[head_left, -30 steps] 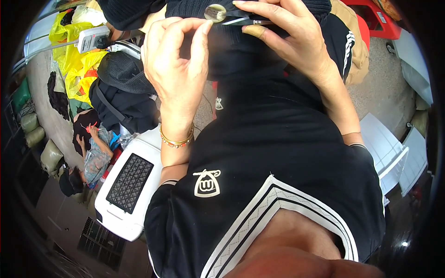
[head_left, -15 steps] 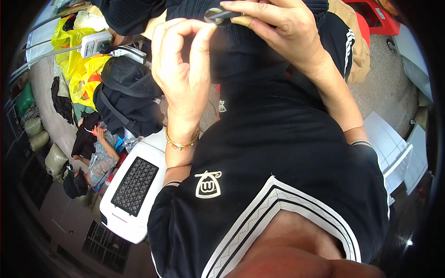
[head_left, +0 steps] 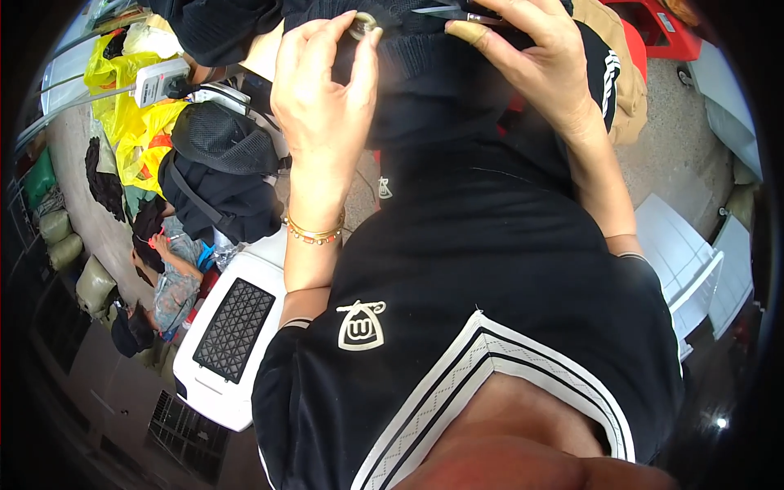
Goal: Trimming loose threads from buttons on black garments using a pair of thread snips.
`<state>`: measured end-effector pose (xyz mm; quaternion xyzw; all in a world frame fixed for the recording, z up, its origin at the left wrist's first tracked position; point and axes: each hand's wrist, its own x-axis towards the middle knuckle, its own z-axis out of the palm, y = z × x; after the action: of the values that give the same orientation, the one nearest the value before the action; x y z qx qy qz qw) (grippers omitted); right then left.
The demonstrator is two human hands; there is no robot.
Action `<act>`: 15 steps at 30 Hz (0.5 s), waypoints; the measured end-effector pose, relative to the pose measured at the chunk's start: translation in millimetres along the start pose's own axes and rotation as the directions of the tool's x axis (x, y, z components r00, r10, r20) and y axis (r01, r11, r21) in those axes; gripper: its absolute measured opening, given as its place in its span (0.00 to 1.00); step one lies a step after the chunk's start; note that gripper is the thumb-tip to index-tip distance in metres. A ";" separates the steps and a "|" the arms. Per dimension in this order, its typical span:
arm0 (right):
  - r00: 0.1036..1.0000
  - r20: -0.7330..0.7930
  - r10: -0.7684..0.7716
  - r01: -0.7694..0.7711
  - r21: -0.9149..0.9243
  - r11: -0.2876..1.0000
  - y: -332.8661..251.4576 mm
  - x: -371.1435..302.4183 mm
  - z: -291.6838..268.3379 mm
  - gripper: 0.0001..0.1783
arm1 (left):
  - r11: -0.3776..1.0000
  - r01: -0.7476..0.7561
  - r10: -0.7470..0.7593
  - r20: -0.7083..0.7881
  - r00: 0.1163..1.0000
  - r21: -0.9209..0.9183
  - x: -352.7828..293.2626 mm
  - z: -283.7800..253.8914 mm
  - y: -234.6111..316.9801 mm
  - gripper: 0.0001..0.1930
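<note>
Between the thumb and fingertips of my left hand [head_left: 322, 98] is a small round shiny piece [head_left: 357, 28], like a button or ring, held upright; its exact kind is unclear. My right hand [head_left: 543, 69] is closed round a small pointed metal tool [head_left: 457, 14] that looks like thread snips, its tip directed left toward the round piece but apart from it. Something yellowish covers the right thumb's tip. Beneath both hands lies a dark ribbed knit garment [head_left: 420, 57] across my lap. The upper edge cuts off part of the right fingers.
At the left are a white power strip [head_left: 159, 82], yellow plastic bags [head_left: 122, 114], a black mesh cap [head_left: 224, 135] and a white box with a black grid panel [head_left: 235, 331]. Farther left, another person [head_left: 175, 282] handles dark cloth. A red stool [head_left: 665, 33] stands upper right.
My hands have moved apart: the tool's tip, formerly over the round piece, has shifted right. The left hand has turned slightly, with the round piece moving a little left.
</note>
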<state>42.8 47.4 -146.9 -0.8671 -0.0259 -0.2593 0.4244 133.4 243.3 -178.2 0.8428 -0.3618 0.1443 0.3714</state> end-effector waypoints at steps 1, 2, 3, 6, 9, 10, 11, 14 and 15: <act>1.000 0.017 0.002 -0.002 0.016 1.000 0.0 0.0 0.9 0.22 | 1.000 -0.002 0.002 -0.018 1.000 0.010 -0.3 0.8 -0.9 0.12; 0.999 0.034 0.020 -0.021 0.028 0.999 -1.0 0.2 1.2 0.22 | 1.000 0.005 -0.005 0.024 1.000 0.028 2.3 -3.2 7.0 0.12; 0.999 0.041 0.017 -0.018 0.028 0.999 -0.8 0.5 2.4 0.22 | 1.000 0.011 -0.012 0.020 1.000 0.029 1.6 -2.4 6.2 0.12; 0.999 0.045 -0.015 0.014 0.024 1.000 0.5 1.7 3.5 0.22 | 1.000 -0.015 0.015 0.006 1.000 0.023 1.7 0.5 5.9 0.12; 0.998 0.059 -0.036 0.036 0.004 0.999 -0.1 4.9 3.0 0.22 | 0.999 0.044 -0.044 0.005 0.999 0.004 2.5 2.2 5.9 0.10; 0.998 0.047 -0.047 0.048 -0.004 0.999 -1.2 7.0 3.0 0.22 | 1.000 0.014 -0.013 -0.016 1.000 0.011 2.1 4.0 1.7 0.09; 0.998 0.034 -0.059 0.059 -0.011 0.998 -1.8 9.1 2.6 0.22 | 1.000 -0.017 0.018 -0.036 0.999 0.019 1.9 4.7 -0.8 0.08; 0.992 0.057 -0.113 0.116 -0.047 0.992 1.3 16.4 -0.4 0.22 | 0.999 0.036 -0.037 -0.059 0.998 -0.022 -0.8 3.3 -3.6 0.07; 0.990 0.067 -0.121 0.125 -0.049 0.991 1.8 20.0 -1.7 0.22 | 1.000 0.023 -0.023 -0.075 0.997 -0.007 -1.4 4.0 -4.9 0.08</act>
<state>59.8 41.5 -137.9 -0.8827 -0.0859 -0.2578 0.3833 135.9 243.3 -184.2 0.8398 -0.3383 0.1705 0.3889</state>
